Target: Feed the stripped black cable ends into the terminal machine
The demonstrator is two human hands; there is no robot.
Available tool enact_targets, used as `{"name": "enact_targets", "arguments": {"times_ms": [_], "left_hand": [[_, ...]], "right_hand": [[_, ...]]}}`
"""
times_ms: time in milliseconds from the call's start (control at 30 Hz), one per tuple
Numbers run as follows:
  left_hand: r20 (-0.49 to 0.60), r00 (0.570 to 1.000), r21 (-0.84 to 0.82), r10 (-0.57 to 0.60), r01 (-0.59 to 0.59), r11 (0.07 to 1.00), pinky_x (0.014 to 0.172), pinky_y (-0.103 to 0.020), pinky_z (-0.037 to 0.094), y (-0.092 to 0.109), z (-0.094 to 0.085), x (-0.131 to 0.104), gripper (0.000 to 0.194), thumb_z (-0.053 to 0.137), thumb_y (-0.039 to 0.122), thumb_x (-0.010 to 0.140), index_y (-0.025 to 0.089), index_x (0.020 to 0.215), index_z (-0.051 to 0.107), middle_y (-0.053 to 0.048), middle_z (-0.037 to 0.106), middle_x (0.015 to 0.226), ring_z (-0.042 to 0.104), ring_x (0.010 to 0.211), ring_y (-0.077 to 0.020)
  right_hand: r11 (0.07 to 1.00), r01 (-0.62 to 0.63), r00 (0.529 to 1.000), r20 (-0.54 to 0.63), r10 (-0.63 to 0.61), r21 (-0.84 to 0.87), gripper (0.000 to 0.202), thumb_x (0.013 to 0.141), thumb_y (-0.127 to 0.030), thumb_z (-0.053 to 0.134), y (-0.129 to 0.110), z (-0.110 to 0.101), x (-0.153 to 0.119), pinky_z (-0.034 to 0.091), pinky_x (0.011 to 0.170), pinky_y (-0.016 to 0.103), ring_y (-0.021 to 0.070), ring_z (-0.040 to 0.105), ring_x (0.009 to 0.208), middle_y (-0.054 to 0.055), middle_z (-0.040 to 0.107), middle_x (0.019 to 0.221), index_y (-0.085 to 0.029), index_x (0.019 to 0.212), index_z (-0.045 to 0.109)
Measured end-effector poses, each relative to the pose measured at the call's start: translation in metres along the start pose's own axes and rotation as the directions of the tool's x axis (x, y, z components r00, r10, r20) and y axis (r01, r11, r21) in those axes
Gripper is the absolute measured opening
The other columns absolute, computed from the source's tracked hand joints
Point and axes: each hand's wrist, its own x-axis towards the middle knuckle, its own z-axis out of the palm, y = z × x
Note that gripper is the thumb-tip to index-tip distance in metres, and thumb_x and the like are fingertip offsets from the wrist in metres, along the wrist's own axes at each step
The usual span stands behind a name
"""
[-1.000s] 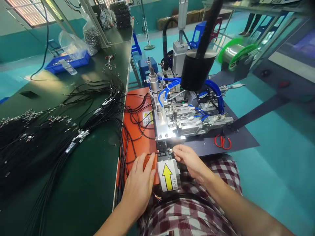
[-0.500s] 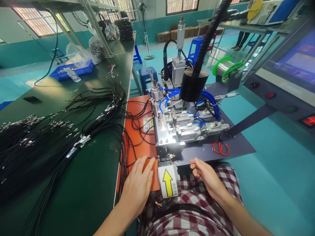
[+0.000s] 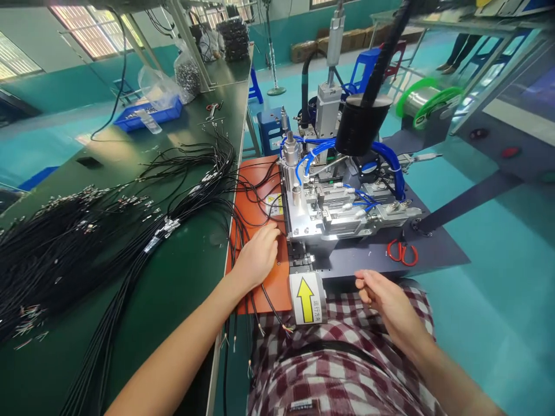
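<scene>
Overall, a dark green bench flanks your left above the teal floor. Black cables trail from it across the orange plate, under your left hand; its curled fingers hide whether they grip one. Your right hand is closed loosely, nothing visible in it, near red-handled scissors. The control panel is cut off; a black cylinder blocks part of the machine.

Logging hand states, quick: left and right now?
Left hand: bent over black cables; whether it grips one cannot be told.
Right hand: loosely closed, nothing visible in it.
</scene>
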Motion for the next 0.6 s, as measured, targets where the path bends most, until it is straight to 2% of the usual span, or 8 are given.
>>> {"name": "enact_targets", "arguments": {"times_ms": [133,167,233,333,433,533,567,600], "left_hand": [[0.09,0.992,-0.062,0.083,-0.078,0.995,0.098,-0.032,0.044,0.013,-0.028,-0.026,0.025,0.034,0.013,0.092,0.019,0.109,0.052,-0.008,0.054,0.12,0.052,0.112,-0.0177],[0.168,0.976,-0.106,0.137,-0.121,0.987,0.097,-0.032,0.044,0.016,-0.036,-0.035,0.023,0.038,0.014,0.091,0.02,0.109,0.052,-0.008,0.054,0.119,0.051,0.111,-0.0183],[0.334,0.918,-0.14,0.215,-0.177,0.974,0.097,-0.036,0.041,0.021,-0.049,-0.052,0.019,0.051,0.017,0.087,0.021,0.106,0.052,-0.008,0.052,0.12,0.047,0.112,-0.0217],[0.428,0.875,-0.125,0.226,-0.191,0.974,0.089,-0.036,0.042,0.022,-0.058,-0.066,0.005,0.048,0.016,0.089,0.02,0.088,0.051,-0.007,0.054,0.106,0.048,0.101,-0.022],[0.375,0.9,-0.182,0.223,-0.164,0.97,0.076,-0.03,0.042,0.022,-0.057,-0.068,0.013,0.038,0.017,0.094,0.019,0.084,0.046,-0.004,0.054,0.088,0.049,0.082,-0.0177],[0.243,0.946,-0.209,0.214,-0.164,0.964,0.071,-0.028,0.04,0.025,-0.051,-0.065,0.013,0.034,0.018,0.096,0.019,0.094,0.047,-0.003,0.057,0.084,0.048,0.075,-0.0161],[0.214,0.95,-0.202,0.226,-0.184,0.962,0.071,-0.028,0.039,0.027,-0.048,-0.064,0.015,0.033,0.018,0.097,0.019,0.099,0.048,-0.003,0.058,0.085,0.049,0.075,-0.0161],[0.194,0.949,-0.192,0.248,-0.211,0.958,0.07,-0.028,0.038,0.029,-0.044,-0.063,0.018,0.033,0.018,0.097,0.019,0.105,0.049,-0.003,0.058,0.085,0.049,0.074,-0.0162]], "right_hand": [[0.976,0.086,0.996,0.045,-0.078,-0.198,0.034,0.083,-0.054,0.057,-0.009,-0.008,-0.017,0.038,0.06,0.026,0.0142,0.045,0.06,-0.002,0.052,0.068,-0.02,0.088,0.06],[0.961,0.103,0.993,0.077,-0.085,-0.257,0.032,0.086,-0.053,0.054,-0.012,-0.008,-0.023,0.039,0.06,0.026,0.0148,0.046,0.061,-0.002,0.052,0.067,-0.021,0.087,0.06],[0.933,0.122,0.985,0.159,-0.071,-0.34,0.031,0.088,-0.051,0.051,-0.019,-0.002,-0.033,0.039,0.056,0.026,0.0149,0.045,0.059,-0.001,0.051,0.067,-0.021,0.084,0.059],[0.911,0.155,0.962,0.267,-0.053,-0.381,0.03,0.089,-0.049,0.05,-0.027,0.016,-0.043,0.039,0.052,0.024,0.0139,0.044,0.057,-0.002,0.048,0.064,-0.021,0.079,0.057],[0.913,0.227,0.915,0.396,-0.08,-0.339,0.029,0.091,-0.047,0.047,-0.035,0.036,-0.048,0.043,0.055,0.024,0.0145,0.049,0.06,0.0,0.053,0.07,-0.021,0.085,0.058],[0.903,0.383,0.821,0.521,-0.234,-0.197,0.034,0.093,-0.049,0.041,-0.042,0.05,-0.05,0.049,0.062,0.028,0.0165,0.056,0.065,0.003,0.06,0.081,-0.023,0.107,0.057],[0.889,0.427,0.797,0.532,-0.285,-0.164,0.035,0.092,-0.05,0.044,-0.044,0.054,-0.05,0.05,0.062,0.029,0.0169,0.056,0.065,0.004,0.06,0.082,-0.023,0.111,0.056],[0.879,0.45,0.794,0.52,-0.314,-0.157,0.035,0.089,-0.05,0.049,-0.044,0.057,-0.049,0.05,0.06,0.029,0.0169,0.056,0.064,0.003,0.06,0.081,-0.023,0.111,0.056]]}}
